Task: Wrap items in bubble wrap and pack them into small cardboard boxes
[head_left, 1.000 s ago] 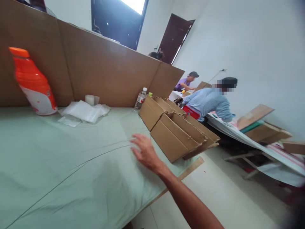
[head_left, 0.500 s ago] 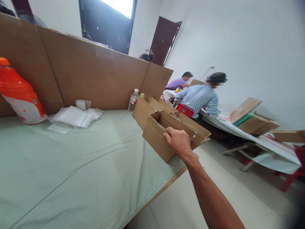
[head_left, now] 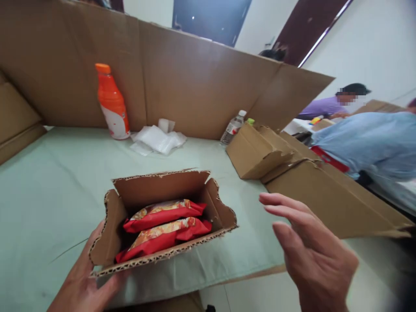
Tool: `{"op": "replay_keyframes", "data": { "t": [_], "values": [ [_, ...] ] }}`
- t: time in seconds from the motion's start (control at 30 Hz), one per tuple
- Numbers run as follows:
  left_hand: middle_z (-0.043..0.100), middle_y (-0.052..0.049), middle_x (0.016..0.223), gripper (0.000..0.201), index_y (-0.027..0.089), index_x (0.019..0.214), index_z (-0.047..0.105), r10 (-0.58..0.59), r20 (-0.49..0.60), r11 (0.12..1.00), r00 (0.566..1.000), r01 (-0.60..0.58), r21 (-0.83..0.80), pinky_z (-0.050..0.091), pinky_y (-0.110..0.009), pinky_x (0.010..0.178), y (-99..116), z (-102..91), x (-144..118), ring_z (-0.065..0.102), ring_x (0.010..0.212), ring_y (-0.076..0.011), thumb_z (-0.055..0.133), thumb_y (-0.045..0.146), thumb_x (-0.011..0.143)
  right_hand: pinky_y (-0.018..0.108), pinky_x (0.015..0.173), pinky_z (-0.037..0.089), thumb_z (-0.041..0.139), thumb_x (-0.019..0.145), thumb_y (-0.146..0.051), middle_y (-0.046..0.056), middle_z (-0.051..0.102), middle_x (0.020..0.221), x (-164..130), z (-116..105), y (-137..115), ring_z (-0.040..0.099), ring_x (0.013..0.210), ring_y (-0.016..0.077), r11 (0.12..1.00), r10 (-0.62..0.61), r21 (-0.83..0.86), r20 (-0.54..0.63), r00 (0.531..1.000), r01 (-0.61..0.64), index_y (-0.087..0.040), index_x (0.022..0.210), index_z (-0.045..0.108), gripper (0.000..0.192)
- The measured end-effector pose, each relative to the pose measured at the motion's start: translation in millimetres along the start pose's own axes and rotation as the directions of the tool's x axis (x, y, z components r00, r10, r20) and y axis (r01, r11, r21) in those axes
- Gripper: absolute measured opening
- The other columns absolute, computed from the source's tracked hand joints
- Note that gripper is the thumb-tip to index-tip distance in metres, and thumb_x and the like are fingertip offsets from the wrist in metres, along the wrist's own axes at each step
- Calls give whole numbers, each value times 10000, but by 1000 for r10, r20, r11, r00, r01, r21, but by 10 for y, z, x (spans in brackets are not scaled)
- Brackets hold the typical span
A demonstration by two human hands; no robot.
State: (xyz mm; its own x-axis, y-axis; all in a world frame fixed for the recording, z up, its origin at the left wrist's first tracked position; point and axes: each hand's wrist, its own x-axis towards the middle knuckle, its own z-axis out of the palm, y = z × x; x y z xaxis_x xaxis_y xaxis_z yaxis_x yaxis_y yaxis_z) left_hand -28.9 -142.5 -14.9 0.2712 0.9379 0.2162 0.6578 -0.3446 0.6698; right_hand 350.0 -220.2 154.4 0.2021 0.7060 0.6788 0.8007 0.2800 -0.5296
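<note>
An open cardboard box (head_left: 162, 184) with ragged cut edges stands at the front of the table. Inside it lie two red food packets (head_left: 175, 232) with printed tops, one behind the other. My left hand (head_left: 87, 277) grips the box by its left end, thumb in front and fingers round the side, partly hidden by the cardboard. Off to the right of the box, my right hand (head_left: 315, 251) hangs in the air, fingers apart and nothing in it.
Other cardboard boxes (head_left: 256, 151) stand at the table's right edge. Behind are an orange bottle (head_left: 113, 106), bubble wrap bags (head_left: 159, 138) and a clear water bottle (head_left: 233, 128), before a tall cardboard screen (head_left: 201, 82). A person in blue (head_left: 383, 141) works at the right.
My view has swung left. My right hand has let go of the box at the right edge. My left hand and a box holding red packets have come into view.
</note>
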Motion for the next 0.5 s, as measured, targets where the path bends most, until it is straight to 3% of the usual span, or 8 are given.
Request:
{"op": "replay_keyframes", "data": {
  "t": [0.03, 0.1, 0.2, 0.27, 0.3, 0.37, 0.5],
  "values": [
    [610, -5, 1432, 919, 400, 1602, 174, -19, 12, 1000, 1000, 19, 5, 630, -480, 938, -21, 4, -38, 618, 1267, -334, 640, 555, 825, 420, 992, 511, 612, 963, -359, 67, 733, 1173, -66, 66, 135, 676, 1097, 255, 992, 123, 37, -10, 992, -122, -291, 1051, 741, 170],
    [647, -68, 1377, 880, 314, 1602, 231, -36, 59, 999, 998, 36, 4, 607, -478, 971, 3, 33, -67, 617, 1269, -343, 639, 517, 849, 400, 987, 528, 605, 952, -464, 73, 750, 1146, -279, 246, 385, 679, 1103, 265, 931, 333, 110, 123, 935, -347, -268, 1057, 760, 271],
    [691, -116, 1291, 753, 240, 1540, 388, -4, 81, 999, 997, 7, -31, 589, -476, 986, 138, 102, -2, 634, 1240, -355, 621, 486, 868, 420, 965, 549, 573, 904, -652, 90, 753, 1150, -719, 542, 634, 675, 1091, 304, 786, 527, 112, 393, 753, -608, -234, 1104, 771, 504],
    [702, -110, 1265, 661, 241, 1479, 475, 8, 51, 995, 999, -3, -102, 558, -472, 1029, 233, 125, 112, 636, 1235, -342, 605, 468, 872, 447, 992, 531, 532, 895, -716, 94, 743, 1174, -951, 706, 710, 649, 1122, 324, 697, 630, 67, 419, 654, -714, -226, 1081, 782, 581],
    [705, -105, 1253, 625, 240, 1449, 505, -6, 37, 989, 999, 11, -146, 539, -472, 1051, 269, 120, 193, 634, 1236, -335, 599, 455, 869, 457, 1013, 514, 514, 898, -729, 94, 734, 1194, -1010, 779, 727, 634, 1138, 328, 665, 660, 63, 415, 626, -744, -224, 1073, 784, 599],
    [715, -103, 1219, 584, 227, 1391, 547, -57, 36, 970, 998, 64, -235, 516, -477, 1066, 310, 79, 413, 638, 1223, -328, 593, 437, 849, 470, 1031, 492, 479, 916, -734, 102, 723, 1205, -985, 937, 734, 622, 1129, 323, 642, 651, 124, 434, 624, -756, -211, 1067, 777, 620],
    [738, -111, 1120, 580, 186, 1219, 619, -171, 0, 923, 985, 160, -350, 511, -498, 1034, 251, -75, 1003, 658, 1139, -349, 626, 475, 716, 451, 972, 512, 437, 952, -713, 109, 719, 1165, -515, 1430, 714, 625, 1047, 280, 642, 495, 339, 501, 710, -688, -188, 1081, 743, 622]
  ]
}}
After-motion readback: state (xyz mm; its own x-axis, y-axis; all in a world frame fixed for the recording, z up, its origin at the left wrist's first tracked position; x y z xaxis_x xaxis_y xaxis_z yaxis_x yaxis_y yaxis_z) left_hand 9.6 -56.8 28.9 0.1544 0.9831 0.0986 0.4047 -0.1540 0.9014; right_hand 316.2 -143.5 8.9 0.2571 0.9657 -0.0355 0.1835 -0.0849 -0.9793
